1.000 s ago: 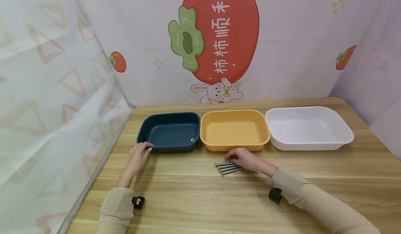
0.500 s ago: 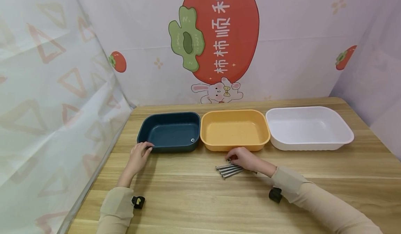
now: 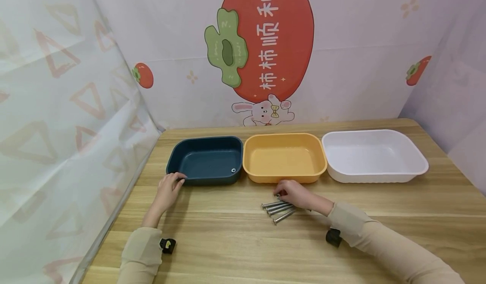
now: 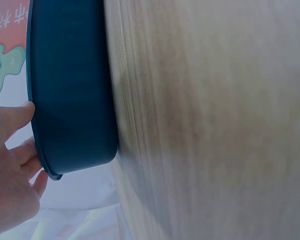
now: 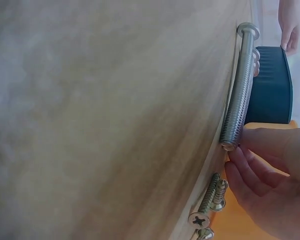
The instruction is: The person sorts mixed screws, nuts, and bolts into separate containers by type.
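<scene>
My left hand (image 3: pixel 168 190) pinches the front left rim of a dark teal tray (image 3: pixel 212 182), thumb on one side and fingers on the other in the left wrist view. My right hand (image 3: pixel 297 194) reaches down over several long metal bolts (image 3: pixel 279 209) in front of the yellow tray. A small nut (image 3: pixel 277 196) shows right at its thumb and fingertips; I cannot tell whether they grip it. In the right wrist view a threaded bolt (image 5: pixel 237 95) lies in front of the fingertips and partly hides them. Shorter cross-head screws (image 5: pixel 199 219) lie beside that hand.
The yellow tray (image 3: pixel 284 178) stands in the middle of the row, directly behind my right hand. A white tray (image 3: pixel 373 177) is at its right. One small nut (image 3: pixel 233 170) lies inside the teal tray. The wooden table (image 3: pixel 228 242) reaches back to a printed cloth.
The bolts under my right hand have shifted towards the front, and one now lies apart from the others. My right hand has barely moved. The left hand stays on the teal tray's rim.
</scene>
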The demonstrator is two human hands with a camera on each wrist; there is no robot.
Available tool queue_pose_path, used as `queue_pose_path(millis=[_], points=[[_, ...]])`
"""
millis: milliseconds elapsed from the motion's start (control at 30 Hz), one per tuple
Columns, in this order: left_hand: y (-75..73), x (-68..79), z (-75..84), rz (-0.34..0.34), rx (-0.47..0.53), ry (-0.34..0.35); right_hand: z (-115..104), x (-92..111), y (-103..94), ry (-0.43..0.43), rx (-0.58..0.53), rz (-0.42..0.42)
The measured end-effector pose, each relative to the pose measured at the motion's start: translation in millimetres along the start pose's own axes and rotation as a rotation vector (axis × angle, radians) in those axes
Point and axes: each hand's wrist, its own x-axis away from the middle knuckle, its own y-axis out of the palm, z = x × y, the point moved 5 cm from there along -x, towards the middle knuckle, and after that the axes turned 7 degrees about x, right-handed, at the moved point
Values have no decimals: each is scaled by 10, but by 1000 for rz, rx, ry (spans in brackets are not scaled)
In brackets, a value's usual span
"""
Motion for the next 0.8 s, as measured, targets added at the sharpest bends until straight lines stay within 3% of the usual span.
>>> queue_pose_path(millis=[367,800], points=[[-3,1,3,4,-9,2,-7,-9,-11,71,8,-13],[-5,1,8,12,-17,16,-76,-24,-53,24,-46,27]])
